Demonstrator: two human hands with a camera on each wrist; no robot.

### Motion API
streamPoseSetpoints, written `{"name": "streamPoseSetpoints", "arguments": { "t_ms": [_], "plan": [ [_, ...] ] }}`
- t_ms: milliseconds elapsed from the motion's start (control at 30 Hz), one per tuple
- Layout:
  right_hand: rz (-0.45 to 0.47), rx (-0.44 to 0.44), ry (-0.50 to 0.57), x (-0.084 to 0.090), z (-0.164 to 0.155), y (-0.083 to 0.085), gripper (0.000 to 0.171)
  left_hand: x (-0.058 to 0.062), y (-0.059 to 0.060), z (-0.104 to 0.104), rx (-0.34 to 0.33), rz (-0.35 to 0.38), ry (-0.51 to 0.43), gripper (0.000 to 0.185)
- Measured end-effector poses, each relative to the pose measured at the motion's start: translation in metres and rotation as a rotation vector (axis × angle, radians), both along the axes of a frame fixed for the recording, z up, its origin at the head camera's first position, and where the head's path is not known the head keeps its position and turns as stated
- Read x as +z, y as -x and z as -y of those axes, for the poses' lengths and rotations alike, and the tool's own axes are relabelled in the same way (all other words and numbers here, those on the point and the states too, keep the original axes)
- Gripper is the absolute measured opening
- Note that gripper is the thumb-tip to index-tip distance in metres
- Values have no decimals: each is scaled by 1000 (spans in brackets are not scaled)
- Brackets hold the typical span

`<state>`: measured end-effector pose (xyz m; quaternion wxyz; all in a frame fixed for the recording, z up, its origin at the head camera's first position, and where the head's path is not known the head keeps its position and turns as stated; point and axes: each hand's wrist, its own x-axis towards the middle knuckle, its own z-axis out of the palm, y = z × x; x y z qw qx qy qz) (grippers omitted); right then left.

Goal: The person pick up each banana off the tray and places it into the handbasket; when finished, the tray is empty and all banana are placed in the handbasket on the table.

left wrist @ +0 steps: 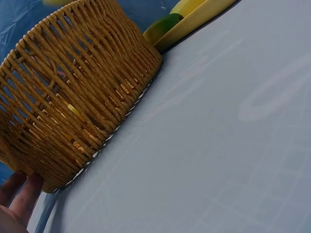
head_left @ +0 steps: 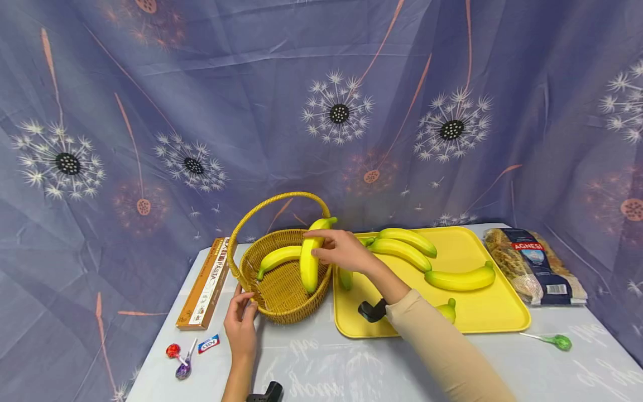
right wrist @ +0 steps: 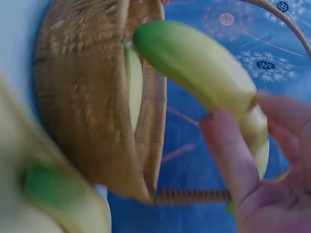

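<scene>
My right hand (head_left: 335, 250) grips a yellow banana (head_left: 310, 258) and holds it nearly upright over the right rim of a wicker basket (head_left: 281, 304). The right wrist view shows the fingers (right wrist: 233, 165) curled round that banana (right wrist: 194, 63). Another banana (head_left: 278, 258) lies inside the basket. My left hand (head_left: 241, 321) holds the basket's near left rim, and its fingertips (left wrist: 22, 194) touch the woven wall (left wrist: 77, 97). Several more bananas (head_left: 459, 278) lie on a yellow tray (head_left: 492, 318) to the right.
A long pasta box (head_left: 206, 283) lies left of the basket. Lollipops (head_left: 178, 357) and a small sweet (head_left: 208, 343) sit at the front left, a green lollipop (head_left: 557, 340) at the front right. A pasta bag (head_left: 534, 265) lies beyond the tray. Patterned cloth hangs behind.
</scene>
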<state>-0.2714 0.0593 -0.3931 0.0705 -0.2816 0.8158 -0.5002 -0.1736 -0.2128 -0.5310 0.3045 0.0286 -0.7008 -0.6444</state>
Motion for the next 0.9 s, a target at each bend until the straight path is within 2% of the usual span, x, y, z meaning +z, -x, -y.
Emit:
{"name": "streamPoseSetpoints", "arguments": {
  "t_ms": [67,100,167,300,367,467,700,833,900],
  "plan": [
    [29,-21,10,-2,12,3,41,0,1,-1,2,-8,-7,17],
    [53,-40,20,-3,18,4,43,5,-1,-2,4,-8,-6,17],
    [113,-70,72,-8,29,6,44,4,-1,-2,2,-2,-10,17],
    [314,-94,219,-16,50,7,44,3,-1,-3,9,2,-3,18],
    [400,-91,239,-20,59,10,44,-1,1,-1,14,-1,1,18],
    [491,-95,200,-20,70,17,43,0,2,0,26,-3,3,17],
    [640,-125,145,-19,89,34,45,-2,3,-1,42,12,3,16],
    [630,-145,53,-21,97,36,52,-1,2,-2,39,8,-2,16],
    [556,-156,-71,-21,100,37,54,0,1,-2,28,-1,-6,16]
  ]
}}
